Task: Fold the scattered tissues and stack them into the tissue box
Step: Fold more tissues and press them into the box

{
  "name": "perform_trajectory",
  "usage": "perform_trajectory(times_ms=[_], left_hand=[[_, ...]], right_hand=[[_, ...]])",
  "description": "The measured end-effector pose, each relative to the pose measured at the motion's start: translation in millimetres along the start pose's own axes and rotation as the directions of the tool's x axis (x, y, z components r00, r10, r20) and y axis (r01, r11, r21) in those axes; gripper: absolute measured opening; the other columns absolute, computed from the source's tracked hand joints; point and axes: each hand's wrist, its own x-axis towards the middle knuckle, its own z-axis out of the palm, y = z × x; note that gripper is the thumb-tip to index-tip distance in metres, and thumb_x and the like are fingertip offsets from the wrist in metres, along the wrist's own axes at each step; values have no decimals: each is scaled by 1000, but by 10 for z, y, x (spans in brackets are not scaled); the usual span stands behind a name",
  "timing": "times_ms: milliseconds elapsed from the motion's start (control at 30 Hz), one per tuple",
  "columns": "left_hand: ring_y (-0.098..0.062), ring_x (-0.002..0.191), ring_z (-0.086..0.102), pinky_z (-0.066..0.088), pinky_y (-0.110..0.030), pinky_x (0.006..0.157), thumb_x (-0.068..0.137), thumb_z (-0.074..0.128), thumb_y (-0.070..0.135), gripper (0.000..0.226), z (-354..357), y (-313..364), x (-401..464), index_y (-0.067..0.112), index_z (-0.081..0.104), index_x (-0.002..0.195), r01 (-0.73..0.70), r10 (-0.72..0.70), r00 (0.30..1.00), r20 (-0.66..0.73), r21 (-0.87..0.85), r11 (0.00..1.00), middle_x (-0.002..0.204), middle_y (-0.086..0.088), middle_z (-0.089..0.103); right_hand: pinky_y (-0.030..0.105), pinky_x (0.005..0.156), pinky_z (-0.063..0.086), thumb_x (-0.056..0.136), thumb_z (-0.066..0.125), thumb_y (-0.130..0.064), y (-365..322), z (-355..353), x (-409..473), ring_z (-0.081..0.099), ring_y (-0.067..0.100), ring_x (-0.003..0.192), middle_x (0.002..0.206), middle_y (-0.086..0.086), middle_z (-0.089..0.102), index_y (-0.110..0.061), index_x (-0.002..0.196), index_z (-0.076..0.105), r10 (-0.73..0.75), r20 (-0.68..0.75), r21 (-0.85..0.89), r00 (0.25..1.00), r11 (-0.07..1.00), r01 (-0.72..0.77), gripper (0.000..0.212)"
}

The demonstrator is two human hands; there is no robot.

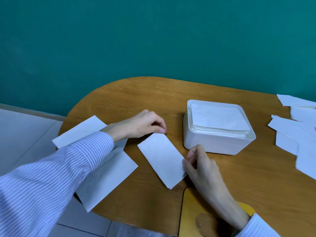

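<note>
White tissue box (217,144) open-topped on the wooden table (136,93), holding a neat stack of folded tissues (218,119) nearly to the rim. Just left of it, flat on the wood: one folded tissue (161,159), a long white rectangle. Pinched at its far corner by the left hand (143,124), at its near edge by the right hand (200,165). More loose tissues (297,132) scattered far right.

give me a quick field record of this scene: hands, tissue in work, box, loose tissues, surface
left hand: pinches far corner of the folded tissue
right hand: pinches its near right edge
folded tissue: flat on the wooden table, left of the box
tissue box: white, open, holds a stack of folded tissues
loose tissues: two at left, partly under the left sleeve; a pile at right
</note>
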Motion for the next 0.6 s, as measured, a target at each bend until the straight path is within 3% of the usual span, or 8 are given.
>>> perform_trajectory(times_ms=[167,300,433,600], left_hand=[[10,95,55,40,-15,78,97,64,35,14,126,-29,15,31,74,105,0,0,999,-40,-4,1000,101,22,64],[4,87,51,38,-21,72,95,65,41,10,201,-47,-42,34,71,100,-3,5,999,-43,30,1000,91,16,55],[2,87,48,38,-21,71,91,68,43,8,289,-41,-165,36,65,93,-17,17,999,-32,5,1000,98,14,46],[-7,89,57,41,-18,72,93,68,37,7,206,139,-337,33,63,89,-34,28,997,-71,-87,996,93,15,60]], right_hand=[[18,53,28,94,56,-21,36,14,-34,50,4,59,71,-11,56,-29,91,38,-58,-33,-104,998,993,54,20],[37,56,40,94,52,-25,76,-6,-71,57,20,70,79,-10,55,-28,99,38,-127,-33,-261,991,959,114,15],[27,56,44,89,62,-37,121,-53,-105,52,17,80,91,-6,45,-23,100,52,-183,-37,-407,982,901,152,20],[34,73,46,89,67,-26,131,-132,-15,43,14,85,90,-9,46,-26,91,51,-228,46,-311,973,922,231,17]])
